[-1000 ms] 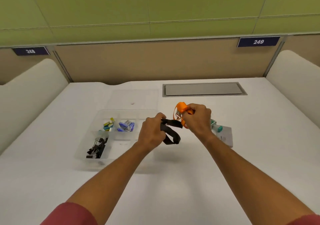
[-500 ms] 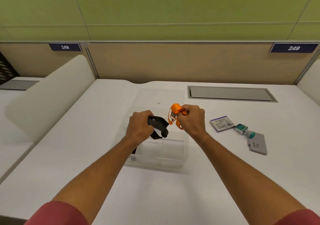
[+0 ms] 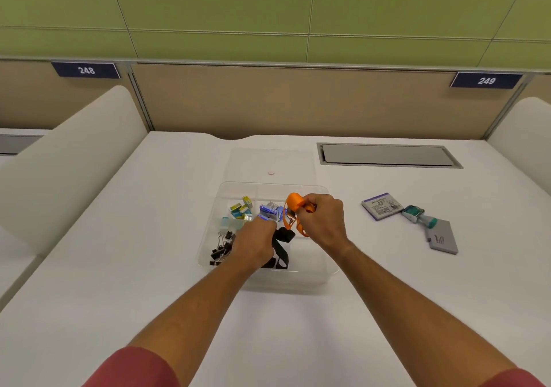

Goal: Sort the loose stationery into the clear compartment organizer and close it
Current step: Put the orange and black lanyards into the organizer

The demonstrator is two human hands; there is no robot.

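Observation:
The clear compartment organizer point(image 3: 310, 276) sits open mid-table, its lid point(image 3: 269, 163) lying flat behind it. Inside are black binder clips point(image 3: 220, 251), small yellow-green boxes point(image 3: 241, 209) and blue boxes point(image 3: 269, 211). My left hand point(image 3: 253, 243) is low in the organizer, shut on a black lanyard point(image 3: 281, 249) that rests in a front compartment. My right hand point(image 3: 322, 219) hovers above the organizer's right side, shut on a bunched orange lanyard point(image 3: 293, 204) with a metal clip hanging from it.
To the right on the white table lie a purple-edged small box point(image 3: 381, 206), a teal and clear stamp-like item point(image 3: 419, 215) and a grey card-like pad point(image 3: 442, 237). A grey cable hatch point(image 3: 387, 155) is set in the table behind. White dividers flank both sides.
My left hand has lowered the black lanyard into the organizer's front compartment. My right hand stayed above the box with the orange lanyard. The view shifted slightly.

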